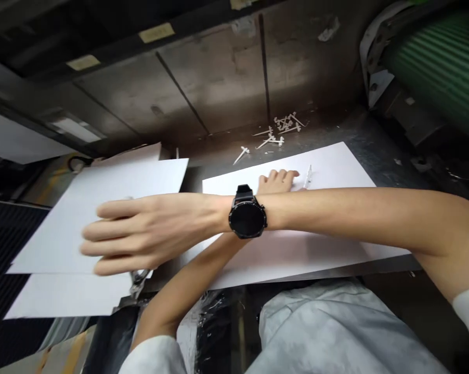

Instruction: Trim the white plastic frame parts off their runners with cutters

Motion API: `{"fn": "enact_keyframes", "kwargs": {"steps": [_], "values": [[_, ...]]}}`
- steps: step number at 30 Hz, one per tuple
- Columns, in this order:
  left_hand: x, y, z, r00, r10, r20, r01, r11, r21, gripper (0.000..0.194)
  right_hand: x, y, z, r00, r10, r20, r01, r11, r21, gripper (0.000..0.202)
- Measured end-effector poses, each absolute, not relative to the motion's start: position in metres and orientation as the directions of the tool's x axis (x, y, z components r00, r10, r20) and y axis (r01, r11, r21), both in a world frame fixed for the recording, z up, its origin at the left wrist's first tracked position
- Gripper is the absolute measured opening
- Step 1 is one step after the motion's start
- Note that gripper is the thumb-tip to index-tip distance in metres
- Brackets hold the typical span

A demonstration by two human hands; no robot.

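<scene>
My arms are crossed. My right hand (129, 236), with a black watch (248, 219) on its wrist, reaches left over a stack of white sheets (137, 179); its fingers are stretched out and slightly blurred, and I see nothing in them. Behind that forearm, my left hand (279, 181) lies on a large white sheet (281, 254) on the dark bench, fingers extended. Just right of its fingertips is a thin white plastic piece (308, 177) on the sheet. The thumb and palm of my left hand are partly hidden by the right arm.
Several small white branched plastic scraps (283, 124) lie on the bench behind the sheet. A metal wall (215, 78) stands at the back. To the right is a green ribbed machine part (445, 67). A metal fitting (139, 280) shows below my right hand.
</scene>
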State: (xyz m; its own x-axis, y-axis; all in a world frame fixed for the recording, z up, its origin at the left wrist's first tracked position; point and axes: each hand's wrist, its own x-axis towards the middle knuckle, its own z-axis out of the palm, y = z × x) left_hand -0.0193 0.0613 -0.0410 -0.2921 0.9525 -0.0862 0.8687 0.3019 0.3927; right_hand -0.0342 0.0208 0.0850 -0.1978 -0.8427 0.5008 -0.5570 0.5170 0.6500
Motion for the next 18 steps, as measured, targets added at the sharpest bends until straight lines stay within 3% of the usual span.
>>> {"fn": "enact_keyframes", "kwargs": {"steps": [4,8,18], "values": [[-0.001,0.083,-0.045,-0.261,0.959,-0.109,0.895,0.283,0.345,0.042,-0.028,0.025,0.075,-0.205,-0.785,0.585,-0.509,0.596,0.622,0.04],[-0.002,0.097,-0.055,-0.228,0.97,-0.079,0.889,0.241,0.39,0.051,-0.022,0.037,0.072,-0.267,-0.761,0.592,-0.502,0.634,0.589,0.038],[-0.028,0.075,-0.055,-0.34,0.937,0.085,0.686,0.186,0.704,0.04,-0.017,0.069,0.064,-0.421,-0.718,0.554,-0.471,0.695,0.543,0.041]]}}
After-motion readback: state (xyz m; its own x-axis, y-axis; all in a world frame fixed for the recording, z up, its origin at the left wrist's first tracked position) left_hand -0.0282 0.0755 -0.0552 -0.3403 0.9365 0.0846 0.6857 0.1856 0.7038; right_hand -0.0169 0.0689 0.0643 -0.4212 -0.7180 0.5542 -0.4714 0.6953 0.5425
